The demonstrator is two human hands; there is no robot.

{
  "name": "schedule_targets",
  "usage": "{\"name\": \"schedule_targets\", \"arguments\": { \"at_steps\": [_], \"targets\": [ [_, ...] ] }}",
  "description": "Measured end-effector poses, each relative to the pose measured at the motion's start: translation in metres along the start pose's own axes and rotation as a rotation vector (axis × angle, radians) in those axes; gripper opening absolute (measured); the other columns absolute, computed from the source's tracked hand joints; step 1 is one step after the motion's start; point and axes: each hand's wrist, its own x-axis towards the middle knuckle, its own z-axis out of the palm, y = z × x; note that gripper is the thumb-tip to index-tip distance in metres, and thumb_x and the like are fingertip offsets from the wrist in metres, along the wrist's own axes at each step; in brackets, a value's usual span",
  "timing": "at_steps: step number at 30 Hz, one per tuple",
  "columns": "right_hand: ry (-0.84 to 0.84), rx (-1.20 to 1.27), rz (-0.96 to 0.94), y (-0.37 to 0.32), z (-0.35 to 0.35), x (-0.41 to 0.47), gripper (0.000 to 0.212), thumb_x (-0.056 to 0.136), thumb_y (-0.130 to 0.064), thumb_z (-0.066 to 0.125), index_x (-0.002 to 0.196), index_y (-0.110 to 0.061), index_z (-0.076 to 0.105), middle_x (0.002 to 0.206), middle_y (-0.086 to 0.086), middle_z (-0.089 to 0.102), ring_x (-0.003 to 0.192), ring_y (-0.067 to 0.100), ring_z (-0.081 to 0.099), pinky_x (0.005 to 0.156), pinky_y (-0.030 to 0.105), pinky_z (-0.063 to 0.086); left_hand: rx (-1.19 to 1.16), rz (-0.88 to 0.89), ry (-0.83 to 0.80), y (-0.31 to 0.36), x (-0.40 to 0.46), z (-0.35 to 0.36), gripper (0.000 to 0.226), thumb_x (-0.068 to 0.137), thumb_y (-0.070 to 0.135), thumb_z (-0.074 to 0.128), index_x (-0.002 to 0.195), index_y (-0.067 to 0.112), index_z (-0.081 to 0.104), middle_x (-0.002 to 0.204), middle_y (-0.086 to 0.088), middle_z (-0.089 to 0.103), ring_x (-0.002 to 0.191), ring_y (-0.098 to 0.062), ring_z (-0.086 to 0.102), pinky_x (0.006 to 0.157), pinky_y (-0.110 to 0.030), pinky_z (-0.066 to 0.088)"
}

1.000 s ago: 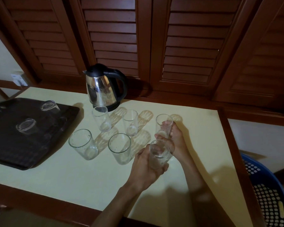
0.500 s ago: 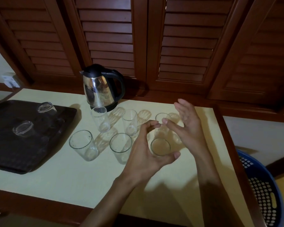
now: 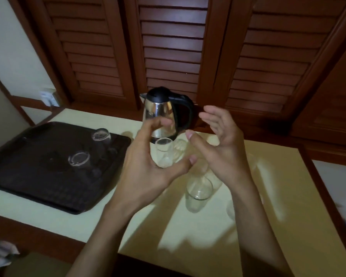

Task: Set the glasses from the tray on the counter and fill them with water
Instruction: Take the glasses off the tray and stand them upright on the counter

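Standing upright on the cream counter [image 3: 278, 196] are several clear glasses, so the first part of the task is looking mostly done, while two glasses are waiting upside down on the dark tray [image 3: 18, 156] at the left: a far tray glass [image 3: 101, 135] near its back edge and a near tray glass [image 3: 79, 159] closer to the middle. I am judging that these two need to be set on the counter before the filling can start. Among the counter glasses, a back glass [image 3: 164, 151] is standing just in front of the steel electric kettle [image 3: 162, 114], and a front glass [image 3: 198, 193] is standing nearer to the person; others are partly hiding behind the hands, so I cannot count them well. As far as the blurred view is showing, the glasses look empty, and no water is being poured. The kettle is standing with its lid closed, and what is inside it cannot be seen. The left hand [image 3: 148, 164] is hovering above the counter glasses with fingers and thumb loosely curved, gripping nothing. The right hand [image 3: 222, 144] is hanging beside it with fingers spread and relaxed, also empty.
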Motion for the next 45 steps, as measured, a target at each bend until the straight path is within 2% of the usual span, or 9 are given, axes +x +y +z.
{"name": "schedule_targets", "arguments": {
  "at_steps": [4, 7, 12, 20, 24, 28, 35, 39, 45],
  "targets": [
    [-0.092, -0.032, 0.022, -0.008, 0.073, 0.007, 0.053, 0.085, -0.027, 0.081, 0.132, -0.024, 0.057, 0.129, -0.007, 0.063, 0.126, 0.005, 0.057, 0.107, 0.029, 0.046, 0.074, -0.058, 0.092, -0.03, 0.01, -0.062, 0.068, 0.074, 0.039, 0.09, 0.129, 0.026, 0.052, 0.126, 0.021, 0.059, 0.093, -0.004, 0.057, 0.086, -0.014, 0.048],
    [-0.137, -0.081, 0.046, -0.007, 0.123, 0.014, 0.048, 0.087, -0.025, 0.078, 0.13, -0.021, 0.058, 0.127, -0.006, 0.063, 0.123, 0.004, 0.057, 0.106, 0.033, 0.047, 0.115, -0.11, 0.13, -0.06, 0.012, -0.102, 0.08, 0.072, 0.042, 0.09, 0.135, 0.029, 0.043, 0.13, 0.021, 0.056, 0.12, 0.003, 0.055, 0.099, -0.02, 0.045],
    [-0.199, -0.184, 0.104, 0.002, 0.198, 0.029, 0.043, 0.089, -0.022, 0.075, 0.128, -0.024, 0.057, 0.121, -0.006, 0.061, 0.118, 0.011, 0.058, 0.102, 0.036, 0.05, 0.326, -0.217, 0.141, -0.121, 0.02, -0.144, 0.08, 0.076, 0.045, 0.084, 0.139, 0.03, 0.036, 0.133, 0.005, 0.056, 0.125, -0.022, 0.053, 0.106, -0.048, 0.047],
    [-0.371, -0.486, 0.234, 0.034, 0.286, 0.049, 0.051, 0.097, -0.028, 0.065, 0.145, -0.022, 0.047, 0.142, 0.005, 0.046, 0.133, 0.023, 0.045, 0.102, 0.027, 0.037, 0.665, -0.335, -0.132, -0.198, 0.018, -0.153, 0.086, 0.083, 0.041, 0.073, 0.151, 0.012, 0.029, 0.14, -0.008, 0.05, 0.131, -0.03, 0.047, 0.108, -0.042, 0.04],
    [-0.394, -0.499, 0.244, 0.04, 0.302, 0.057, 0.041, 0.1, -0.029, 0.06, 0.139, -0.018, 0.053, 0.128, 0.008, 0.06, 0.119, 0.025, 0.056, 0.088, 0.022, 0.037, 0.808, -0.304, -0.258, -0.211, 0.031, -0.174, 0.068, 0.092, 0.04, 0.062, 0.149, 0.015, 0.034, 0.147, -0.008, 0.045, 0.137, -0.028, 0.042, 0.111, -0.041, 0.036],
    [-0.49, -0.605, 0.273, 0.03, 0.312, 0.07, 0.04, 0.093, -0.026, 0.067, 0.127, -0.017, 0.047, 0.109, 0.003, 0.05, 0.101, 0.027, 0.056, 0.077, 0.029, 0.039, 0.953, -0.424, -0.506, -0.212, 0.058, -0.199, 0.061, 0.098, 0.046, 0.053, 0.151, 0.02, 0.036, 0.152, -0.007, 0.042, 0.14, -0.03, 0.042, 0.114, -0.046, 0.035],
    [-0.575, -0.871, 0.31, 0.023, 0.341, 0.094, 0.052, 0.092, -0.051, 0.064, 0.126, -0.015, 0.048, 0.124, 0.01, 0.058, 0.112, 0.032, 0.057, 0.078, 0.036, 0.042, 1.182, -0.557, -0.829, -0.2, 0.102, -0.216, 0.047, 0.096, 0.046, 0.064, 0.136, 0.024, 0.057, 0.13, -0.003, 0.065, 0.122, -0.027, 0.063, 0.084, -0.036, 0.041],
    [-0.562, -0.999, 0.274, 0.024, 0.359, 0.092, 0.034, 0.099, -0.035, 0.058, 0.123, -0.011, 0.055, 0.123, 0.013, 0.061, 0.111, 0.034, 0.058, 0.076, 0.035, 0.04, 1.219, -0.567, -0.862, -0.201, 0.108, -0.208, 0.042, 0.095, 0.04, 0.069, 0.131, 0.02, 0.062, 0.125, -0.002, 0.067, 0.12, -0.025, 0.065, 0.086, -0.035, 0.048],
    [-0.462, -1.076, 0.136, 0.031, 0.374, 0.079, 0.027, 0.1, -0.014, 0.051, 0.125, -0.008, 0.059, 0.123, 0.017, 0.063, 0.114, 0.036, 0.06, 0.088, 0.042, 0.049, 1.164, -0.47, -0.698, -0.209, 0.095, -0.205, 0.034, 0.103, 0.026, 0.057, 0.137, 0.024, 0.056, 0.125, -0.007, 0.068, 0.117, -0.029, 0.066, 0.092, -0.041, 0.058]
  ]
}}
